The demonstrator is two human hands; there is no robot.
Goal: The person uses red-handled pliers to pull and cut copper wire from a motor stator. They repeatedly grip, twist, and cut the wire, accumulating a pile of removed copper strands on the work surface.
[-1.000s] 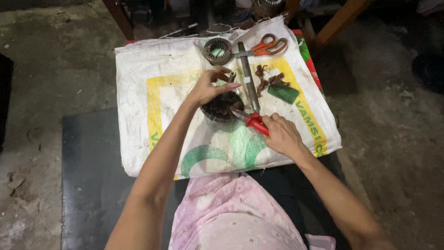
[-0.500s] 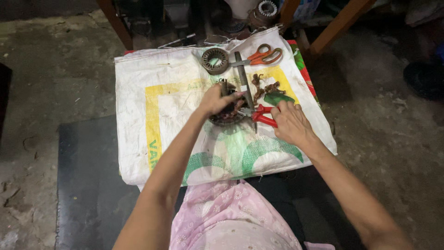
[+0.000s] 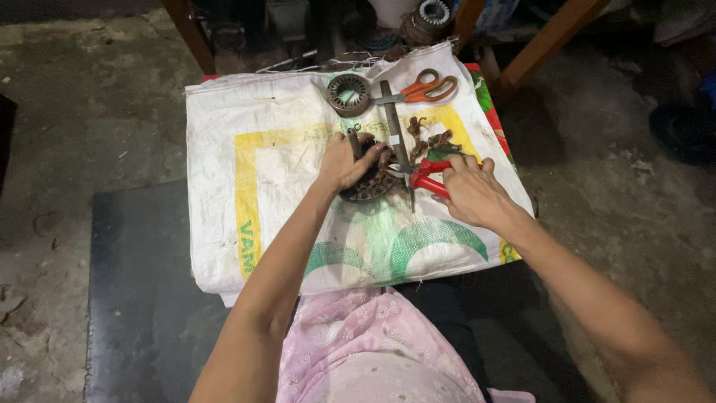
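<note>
Centrally on the sack (image 3: 224, 186) sits a dark, round stator (image 3: 371, 185), a ring of rusty metal with tangled brownish windings. The left hand (image 3: 344, 160) is cupped over its left rim, fingers curled round the edge and gripping it. The right hand (image 3: 468, 192) is closed round the red handles of a pair of pliers (image 3: 421, 175), whose steel nose points left into the stator; whether the nose bites a wire I cannot tell, the spot is too small and shadowed.

Just behind lies a long flat grey file (image 3: 395, 130), running away from the person, with crumpled scraps of coppery wire (image 3: 429, 138) beside it. Farther back are a second, cleaner stator ring (image 3: 348, 94) with toothed inner slots, and orange-handled scissors (image 3: 425, 87).

The sack is a woven white plastic one, printed in yellow and green, spread flat over a low surface. Around it is rough, stained concrete floor (image 3: 89, 97), with wooden legs (image 3: 190, 33) at the far edge and a dark mat (image 3: 142, 298) nearer the person, whose lap shows pink flowered cloth (image 3: 365, 351).

Compared with half a second earlier, the right hand has moved from resting beside the pliers to gripping their handles, while the left hand remains on the stator.
</note>
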